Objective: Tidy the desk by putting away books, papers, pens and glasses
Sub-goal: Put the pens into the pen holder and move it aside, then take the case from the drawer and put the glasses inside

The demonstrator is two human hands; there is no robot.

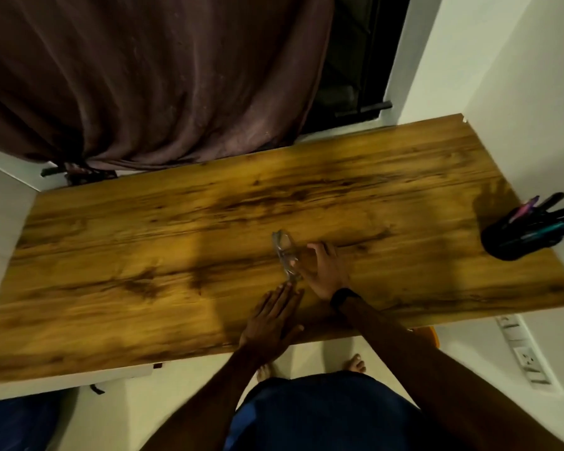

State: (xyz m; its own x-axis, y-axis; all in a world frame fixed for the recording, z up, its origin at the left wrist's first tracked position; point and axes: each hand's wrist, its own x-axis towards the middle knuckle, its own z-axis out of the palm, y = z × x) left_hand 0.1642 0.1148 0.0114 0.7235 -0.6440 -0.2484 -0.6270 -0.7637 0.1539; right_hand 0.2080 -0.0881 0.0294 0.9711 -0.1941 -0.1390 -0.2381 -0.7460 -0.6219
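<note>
A pair of glasses (285, 255) lies near the middle of the wooden table (144, 255), a little toward the near edge, with bare wood on every side. The right hand (323, 271) reaches in from the near edge and its fingers (313, 247) curl around the right side of the glasses, thumb and fingertips pinching the frame — the picture is blurred, so the exact grip is hard to read. The left hand (271, 323) lies flat on the table just inside the near edge, fingers straight and together, their tips just short of the glasses' near end, holding nothing. A dark pen cup (508, 239) full of pens (541, 219) stands at the table's right edge, well apart from both hands. A brown curtain (144, 76) hangs behind the far edge — the left half of the table is open wood.
</note>
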